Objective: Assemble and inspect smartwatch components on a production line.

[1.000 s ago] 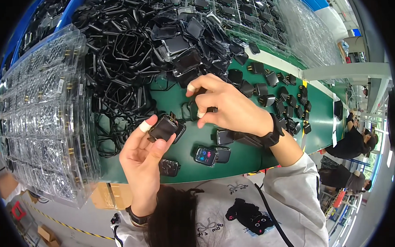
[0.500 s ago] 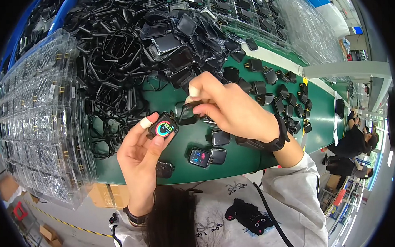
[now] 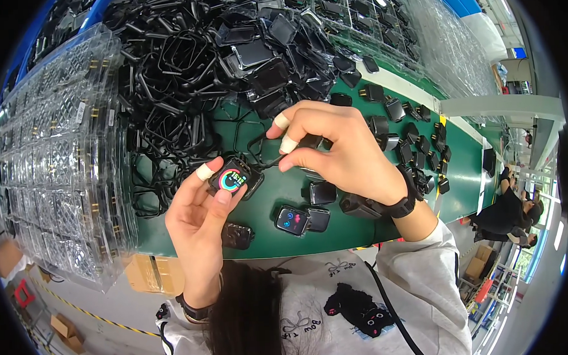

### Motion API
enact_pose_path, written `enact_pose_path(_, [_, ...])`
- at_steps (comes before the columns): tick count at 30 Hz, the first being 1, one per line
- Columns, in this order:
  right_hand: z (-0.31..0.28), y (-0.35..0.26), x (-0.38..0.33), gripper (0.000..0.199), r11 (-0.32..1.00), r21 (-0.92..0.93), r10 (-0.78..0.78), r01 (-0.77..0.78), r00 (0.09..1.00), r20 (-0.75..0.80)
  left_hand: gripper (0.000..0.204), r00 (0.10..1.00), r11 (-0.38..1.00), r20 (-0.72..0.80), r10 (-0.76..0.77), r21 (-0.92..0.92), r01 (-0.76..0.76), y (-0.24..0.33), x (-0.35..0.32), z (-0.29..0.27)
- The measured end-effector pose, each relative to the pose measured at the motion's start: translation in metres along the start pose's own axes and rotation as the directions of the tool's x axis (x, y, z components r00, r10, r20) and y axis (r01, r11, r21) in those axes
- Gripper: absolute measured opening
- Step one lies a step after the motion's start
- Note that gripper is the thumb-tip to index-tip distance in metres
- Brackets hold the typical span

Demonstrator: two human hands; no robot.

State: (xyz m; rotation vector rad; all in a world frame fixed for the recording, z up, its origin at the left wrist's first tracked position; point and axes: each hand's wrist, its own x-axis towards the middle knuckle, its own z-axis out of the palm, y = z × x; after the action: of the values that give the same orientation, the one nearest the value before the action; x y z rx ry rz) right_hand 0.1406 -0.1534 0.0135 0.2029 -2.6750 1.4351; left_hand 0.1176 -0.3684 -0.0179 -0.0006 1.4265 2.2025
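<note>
My left hand point(image 3: 201, 221) is closed round a square black smartwatch body point(image 3: 232, 179), whose lit screen shows a coloured ring and faces up. To its right, my right hand point(image 3: 339, 141) pinches a thin black rectangular frame point(image 3: 260, 158) between thumb and fingertips. The frame hangs just beside the watch; I cannot tell whether they touch. White tape wraps fingertips on both hands. Closer to the table's front edge lies another watch body point(image 3: 292, 221) with a lit screen, a dark square piece point(image 3: 318, 221) against its right side. Another dark square piece point(image 3: 323, 192) sits above it.
A heap of black frames point(image 3: 174, 68) and wrapped dark panels point(image 3: 271, 74) covers the table's back. Clear plastic trays point(image 3: 64, 160) are stacked at left. Several black watch bodies point(image 3: 414, 151) lie at right. A dark piece point(image 3: 237, 236) rests at the front edge. People stand far right.
My right fingers have shifted their grip, and the black frame now tilts at a different angle. The watch in my left hand has turned slightly. The whole view has shifted a little.
</note>
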Motion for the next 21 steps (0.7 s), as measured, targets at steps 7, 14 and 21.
enact_pose_path(7, [0.011,-0.013,-0.003,0.023,0.981,0.081,-0.173,0.176,0.984,-0.048,0.039,0.984,0.963,0.139,-0.112,-0.229,0.142,0.007,0.000,0.004])
enact_pose_path(14, [0.019,-0.024,-0.011,0.035,0.959,-0.090,-0.268,0.269,0.963,0.016,0.046,0.964,0.957,0.218,-0.154,-0.208,0.200,-0.003,-0.007,0.001])
enact_pose_path(21, [0.029,-0.010,-0.015,0.034,0.968,0.079,-0.232,0.237,0.970,-0.075,0.047,0.982,0.966,0.169,-0.087,-0.226,0.125,-0.011,-0.007,0.002])
